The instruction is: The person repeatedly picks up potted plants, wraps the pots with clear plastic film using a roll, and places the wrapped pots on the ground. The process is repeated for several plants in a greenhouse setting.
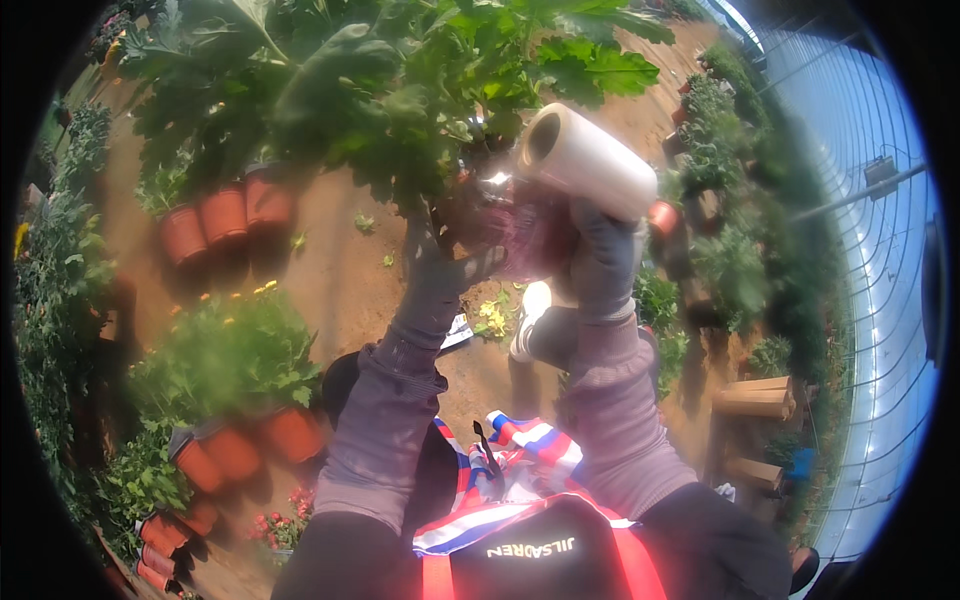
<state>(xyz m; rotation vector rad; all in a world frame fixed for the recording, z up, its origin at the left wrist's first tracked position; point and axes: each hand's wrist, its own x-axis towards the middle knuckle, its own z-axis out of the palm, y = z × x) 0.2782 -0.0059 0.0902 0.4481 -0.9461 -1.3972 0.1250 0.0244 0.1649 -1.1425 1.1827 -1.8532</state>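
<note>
At chest height, a potted plant [420, 90] is gripped at its wrapped pot [500, 225] by the gloved left hand [440, 265]. A film roll [590, 160] is grasped by the right hand [600, 255]. Film is best kept taut, pot held steady.

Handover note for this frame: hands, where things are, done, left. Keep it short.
Left hand: gloved, gripping the base of a leafy potted plant held up at chest height.
Right hand: gloved, holding a roll of clear wrap against the pot.
Done: film looks partly around the pot; how far is unclear.
Left: probably finishing the wrap. Other terracotta-coloured pots stand on the ground to the left.
</note>
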